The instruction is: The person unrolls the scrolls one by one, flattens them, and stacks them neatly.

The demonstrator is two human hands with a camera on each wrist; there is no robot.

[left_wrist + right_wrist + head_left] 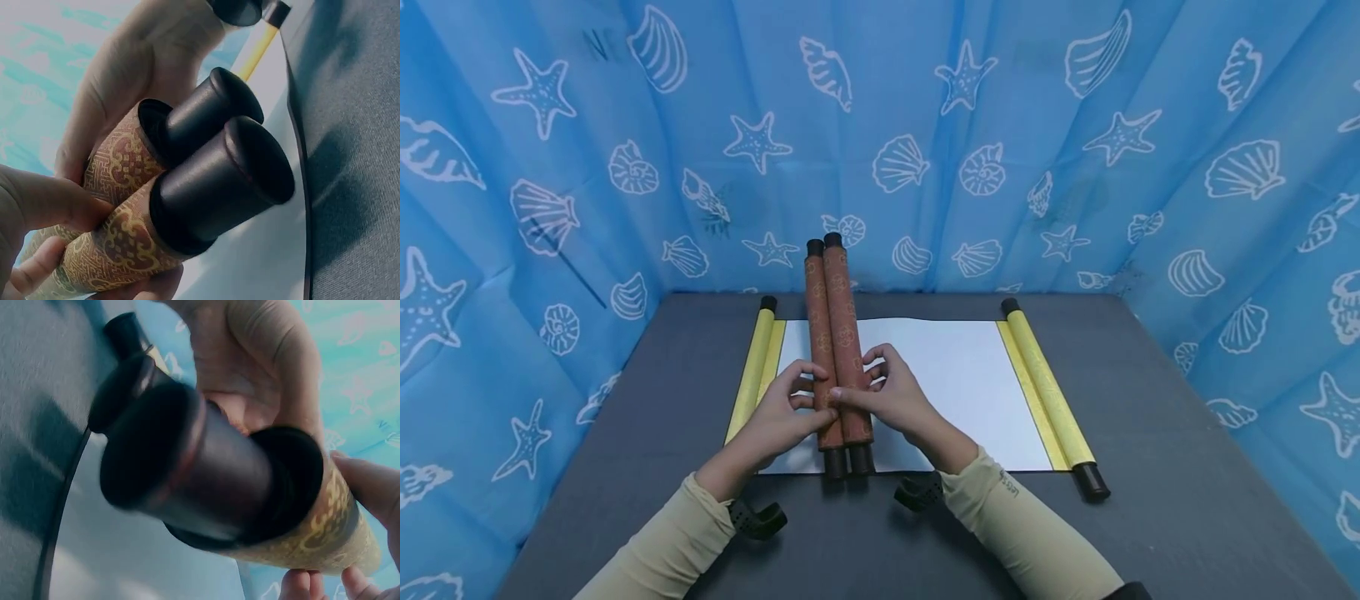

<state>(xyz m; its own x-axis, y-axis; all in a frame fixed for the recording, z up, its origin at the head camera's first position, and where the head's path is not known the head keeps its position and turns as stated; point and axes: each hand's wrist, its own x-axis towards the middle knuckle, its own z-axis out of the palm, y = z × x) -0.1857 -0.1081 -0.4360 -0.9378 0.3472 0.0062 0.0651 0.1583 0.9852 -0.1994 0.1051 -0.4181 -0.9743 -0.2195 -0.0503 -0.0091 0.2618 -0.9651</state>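
Here, brown rolls (842, 321) between hands (778, 421) (897, 398).

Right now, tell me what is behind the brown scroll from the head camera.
Behind the brown scroll, white paper shows on both sides, with blue curtain beyond its top. Whatever it directly covers cannot be seen.

Red-brown rolls (847, 333) are patterned in gold and tipped black; the white sheet (947, 383) is edged in yellow; the blue curtain (865, 50) is printed with white shells (901, 163).
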